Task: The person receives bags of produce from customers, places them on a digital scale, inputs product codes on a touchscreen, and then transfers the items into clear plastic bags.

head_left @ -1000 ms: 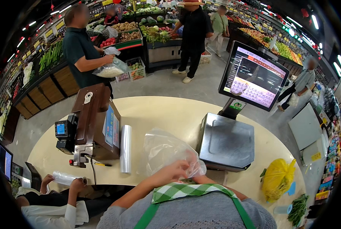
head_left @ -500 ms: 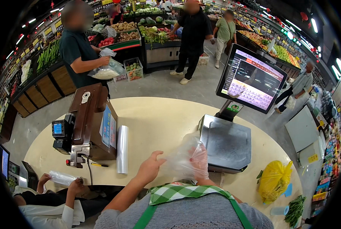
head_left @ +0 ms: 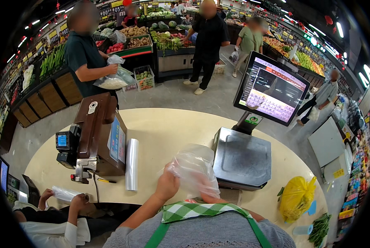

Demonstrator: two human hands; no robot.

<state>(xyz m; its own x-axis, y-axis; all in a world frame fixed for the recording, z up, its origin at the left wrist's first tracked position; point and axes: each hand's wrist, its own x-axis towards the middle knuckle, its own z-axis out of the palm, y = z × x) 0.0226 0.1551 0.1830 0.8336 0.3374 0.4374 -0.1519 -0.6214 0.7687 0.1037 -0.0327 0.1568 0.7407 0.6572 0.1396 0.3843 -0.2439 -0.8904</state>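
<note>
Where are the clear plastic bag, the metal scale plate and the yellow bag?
Clear plastic bag [head_left: 194, 160]: head view, on its crumpled film.
Metal scale plate [head_left: 243, 156]: head view, middle of its top.
Yellow bag [head_left: 296, 201]: head view, on its bulging side.

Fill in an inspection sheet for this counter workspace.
Surface: cream counter, rounded far edge.
Job's things: clear bag, crumpled, near the scale.
Clutter: yellow bag, leafy greens, clear roll, pen.
Hands: left hand touches the clear bag's left side; right hand shows partly through it; grips unclear.
Cables: dark cord below the brown machine.
Surroundings: at left, a co-worker holding another roll; shoppers and produce stands beyond the counter.
</note>
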